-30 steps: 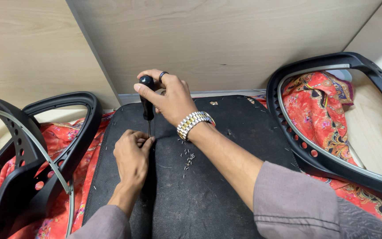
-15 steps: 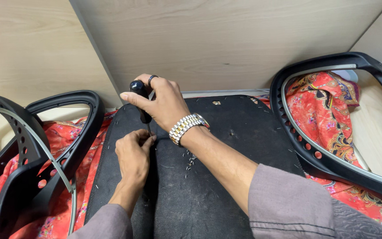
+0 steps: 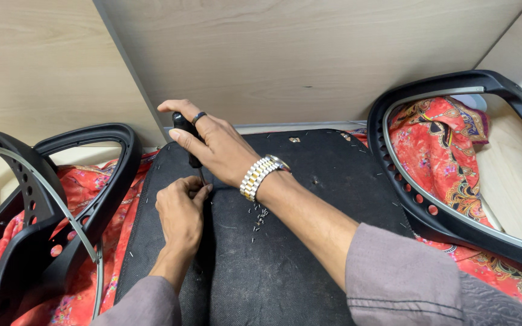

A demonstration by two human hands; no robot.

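My right hand [image 3: 212,145], with a ring and a metal watch, grips the black handle of a screwdriver [image 3: 183,128] that stands upright, tip down on a black fabric-covered seat panel [image 3: 309,241]. Just below it, my left hand [image 3: 180,211] is closed with its fingertips pinched at the tool's shaft, resting on the panel. A small cluster of loose metal staples [image 3: 260,218] lies on the panel beside my right wrist.
A black plastic chair frame [image 3: 436,211] lies at the right and two more black frames [image 3: 101,199] at the left, all on red patterned cloth [image 3: 442,151]. Wooden boards [image 3: 309,54] rise behind the panel.
My right hand and the screwdriver have shifted left across the panel. My left hand stays pinched at the shaft below.
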